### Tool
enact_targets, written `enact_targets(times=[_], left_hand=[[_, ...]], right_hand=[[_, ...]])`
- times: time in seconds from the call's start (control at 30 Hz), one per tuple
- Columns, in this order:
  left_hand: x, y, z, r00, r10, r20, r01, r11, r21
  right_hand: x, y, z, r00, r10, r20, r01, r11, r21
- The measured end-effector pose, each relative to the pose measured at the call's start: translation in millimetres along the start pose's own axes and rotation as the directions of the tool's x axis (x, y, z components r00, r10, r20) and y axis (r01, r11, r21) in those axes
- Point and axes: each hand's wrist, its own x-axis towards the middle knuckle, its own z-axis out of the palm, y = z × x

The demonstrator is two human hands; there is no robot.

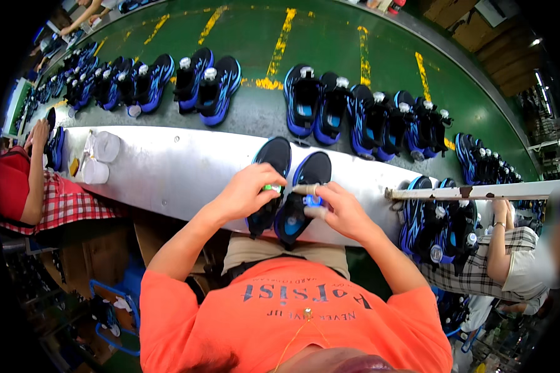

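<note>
Two black and blue sneakers stand side by side on the metal ledge in front of me, toes pointing away: the left sneaker [274,153] and the right sneaker [315,166]. My left hand [247,191] is closed over the left sneaker's opening, its fingertips pinching a small green and white piece [272,188]. Over the right sneaker is my right hand [341,210], with beige covers on some fingertips. Its thumb and fingers close around a small blue piece [312,200] at the shoe's tongue. What kind of pieces these are, I cannot make out.
Beyond the metal ledge [186,168], rows of similar sneakers [211,87] stand on a green surface [255,43]. Clear plastic tubs [106,147] sit at the ledge's left end. A white metal bar [479,191] crosses at right, near more sneakers [438,217]. Co-workers sit on both sides.
</note>
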Motion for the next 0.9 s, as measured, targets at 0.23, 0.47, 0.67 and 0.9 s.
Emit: enact_targets(times=[0.23,0.47,0.67,0.9], left_hand=[[3,6,-3,0.986,-0.126,0.107,0.135,0.987,-0.084],[0,-2,5,0.987,0.089,0.131,-0.084,0.995,-0.045],[0,25,22,0.986,-0.107,-0.127,0.108,0.994,0.002],[13,-10,8,0.967,0.101,0.235,-0.021,0.947,-0.319]], right_hand=[[8,18,7,0.986,-0.064,-0.154,0.057,0.997,-0.049],[10,8,-1,0.993,-0.011,-0.114,0.003,0.997,-0.076],[0,26,1,0.986,0.056,-0.154,-0.081,0.983,-0.162],[-6,24,-5,0.996,-0.030,-0.088,0.024,0.997,-0.078]])
